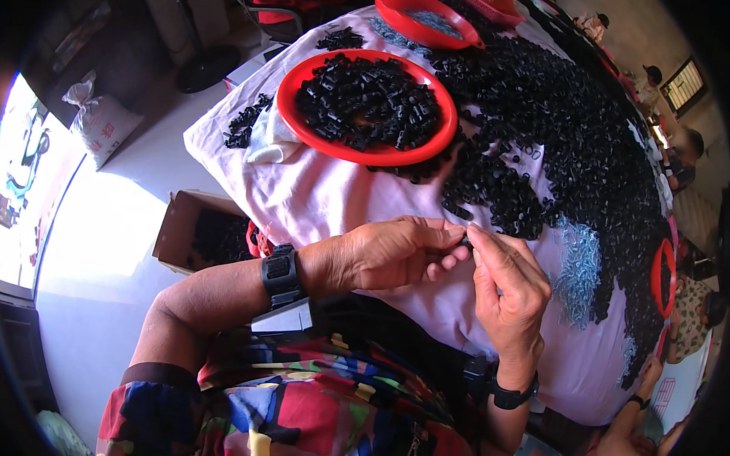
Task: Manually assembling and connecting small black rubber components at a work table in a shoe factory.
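Over the near edge of the cloth, my left hand (404, 252) and my right hand (509, 285) meet at the fingertips. Between them is a small black piece (466, 241), mostly hidden by the fingers; both hands pinch it. Just beyond lies a large spread of small black plastic parts (515, 185). A red oval tray (366, 153) heaped with similar black parts (369, 99) stands beyond my left hand. To the right of my right hand is a pile of thin bluish metal-looking pieces (579, 272).
A pale pink cloth (334, 195) covers the table. At the far side sits a red scoop-like tray (420, 25) with bluish pieces. A cardboard box (180, 229) stands left of the table, beyond a white sack (103, 122). Another person's arm (636, 406) reaches in at the right.
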`<move>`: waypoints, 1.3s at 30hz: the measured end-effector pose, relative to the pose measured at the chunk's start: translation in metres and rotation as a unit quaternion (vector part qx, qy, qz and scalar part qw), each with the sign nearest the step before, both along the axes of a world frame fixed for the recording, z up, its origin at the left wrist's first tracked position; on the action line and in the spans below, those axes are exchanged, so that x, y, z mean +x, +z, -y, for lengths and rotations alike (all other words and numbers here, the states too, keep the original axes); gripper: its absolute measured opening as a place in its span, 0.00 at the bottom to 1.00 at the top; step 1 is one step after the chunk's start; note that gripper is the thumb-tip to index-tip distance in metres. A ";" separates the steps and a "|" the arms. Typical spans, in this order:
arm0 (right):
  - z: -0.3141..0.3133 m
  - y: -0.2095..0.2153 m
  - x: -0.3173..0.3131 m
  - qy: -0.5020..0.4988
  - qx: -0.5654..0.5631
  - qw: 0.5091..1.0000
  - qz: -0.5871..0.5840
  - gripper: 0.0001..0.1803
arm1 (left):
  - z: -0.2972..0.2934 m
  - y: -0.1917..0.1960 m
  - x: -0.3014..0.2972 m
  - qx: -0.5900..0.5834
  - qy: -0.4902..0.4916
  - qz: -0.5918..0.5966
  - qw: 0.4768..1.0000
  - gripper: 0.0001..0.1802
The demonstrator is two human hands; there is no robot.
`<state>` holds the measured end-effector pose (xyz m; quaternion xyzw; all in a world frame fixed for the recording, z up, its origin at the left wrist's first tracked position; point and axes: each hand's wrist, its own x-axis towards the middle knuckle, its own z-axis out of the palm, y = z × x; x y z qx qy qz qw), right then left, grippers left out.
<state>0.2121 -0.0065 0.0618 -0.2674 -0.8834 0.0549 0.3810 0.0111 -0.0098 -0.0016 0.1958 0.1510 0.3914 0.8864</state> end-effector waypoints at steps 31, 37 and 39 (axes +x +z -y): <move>-0.007 -0.018 -0.003 -0.057 -0.165 0.980 -0.095 0.16 | -0.006 0.010 -0.015 0.034 0.078 -0.151 0.985 0.10; -0.009 -0.016 -0.003 -0.011 -0.092 0.993 -0.078 0.14 | 0.000 0.004 -0.005 0.126 0.066 -0.204 0.969 0.10; -0.009 -0.016 -0.003 -0.012 -0.112 0.991 -0.078 0.13 | 0.000 0.004 -0.006 0.130 0.066 -0.206 0.968 0.10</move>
